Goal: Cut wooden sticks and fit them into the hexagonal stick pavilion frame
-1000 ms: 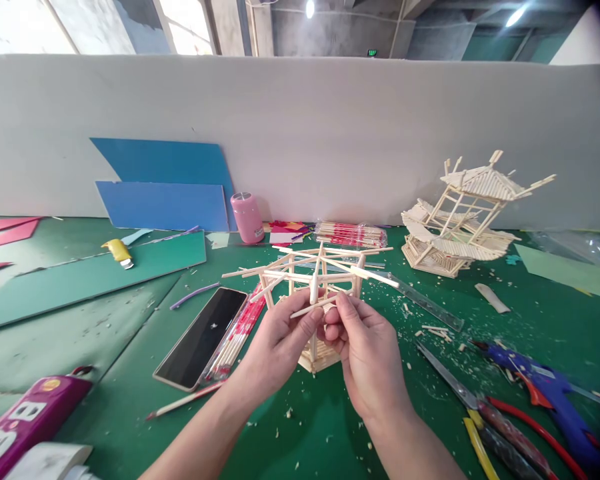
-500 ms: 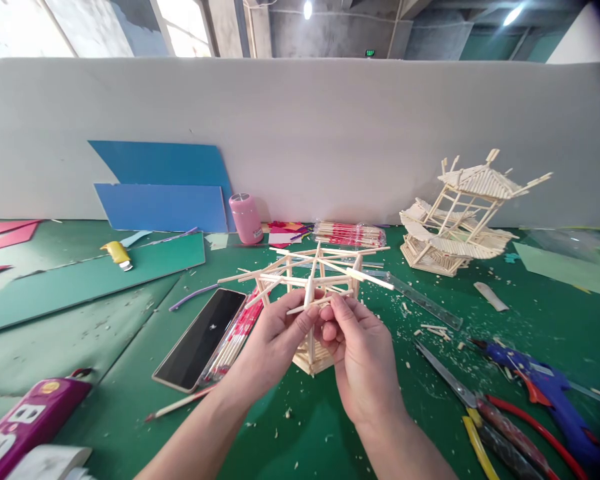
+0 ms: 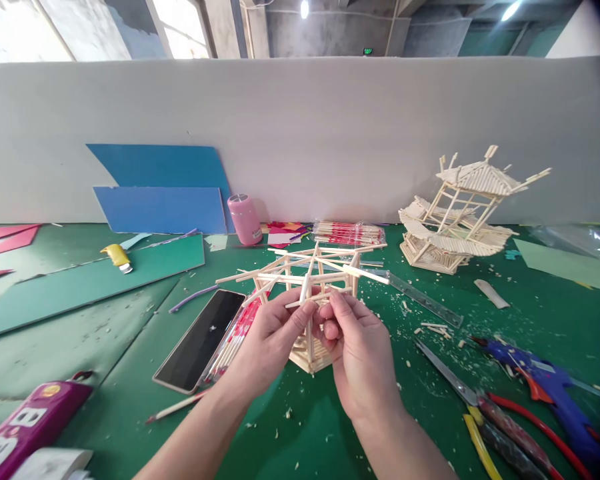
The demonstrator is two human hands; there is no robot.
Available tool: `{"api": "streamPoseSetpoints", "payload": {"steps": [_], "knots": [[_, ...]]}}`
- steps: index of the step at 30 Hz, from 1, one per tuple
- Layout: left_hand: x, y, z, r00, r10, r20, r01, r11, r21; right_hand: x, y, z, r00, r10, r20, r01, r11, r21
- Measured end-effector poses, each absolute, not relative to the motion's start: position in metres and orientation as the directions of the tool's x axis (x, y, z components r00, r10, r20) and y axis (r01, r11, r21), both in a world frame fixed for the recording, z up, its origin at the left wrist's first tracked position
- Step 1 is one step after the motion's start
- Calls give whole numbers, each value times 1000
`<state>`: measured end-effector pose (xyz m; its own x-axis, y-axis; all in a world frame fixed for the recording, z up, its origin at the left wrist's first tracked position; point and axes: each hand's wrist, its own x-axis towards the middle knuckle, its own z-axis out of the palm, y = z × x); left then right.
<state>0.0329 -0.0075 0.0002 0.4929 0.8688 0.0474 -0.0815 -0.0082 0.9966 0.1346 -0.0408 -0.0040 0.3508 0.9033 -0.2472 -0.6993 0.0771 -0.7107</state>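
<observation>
A frame of thin wooden sticks (image 3: 307,277), shaped like a small pavilion with a many-sided base, stands upright at the middle of the table. My left hand (image 3: 275,333) is closed at its near side, thumb and fingers pinching a short wooden stick (image 3: 324,297). From the right, my right hand (image 3: 363,350) pinches the same stick near its other end, its remaining fingers curled. This stick lies nearly level across the frame's near corner, by a sloping roof stick. Whether it touches the frame, I cannot tell. My fingers hide part of the frame behind them.
Left of the frame lie a phone (image 3: 201,340) and a packet of red-tipped sticks (image 3: 235,337). To the right are scissors (image 3: 453,377), a blue glue gun (image 3: 535,370) and a clear ruler (image 3: 425,300). A finished-looking stick pavilion (image 3: 460,213) stands behind, near a pink canister (image 3: 245,220).
Hardly anything differs. The view has shifted very slightly, while both hands keep their pinch on the short stick at the frame's near corner.
</observation>
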Motion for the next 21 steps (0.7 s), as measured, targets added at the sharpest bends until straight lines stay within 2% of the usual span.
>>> {"api": "streamPoseSetpoints", "payload": {"steps": [7,21], "knots": [[35,-8,1,452,892,16,-89,27,996,136,-40,-6,353,902,-248,-689,71,-721],[35,-6,-4,482,873,74,-177,15,984,137,-41,-4,336,897,-286,-684,23,-729]]}}
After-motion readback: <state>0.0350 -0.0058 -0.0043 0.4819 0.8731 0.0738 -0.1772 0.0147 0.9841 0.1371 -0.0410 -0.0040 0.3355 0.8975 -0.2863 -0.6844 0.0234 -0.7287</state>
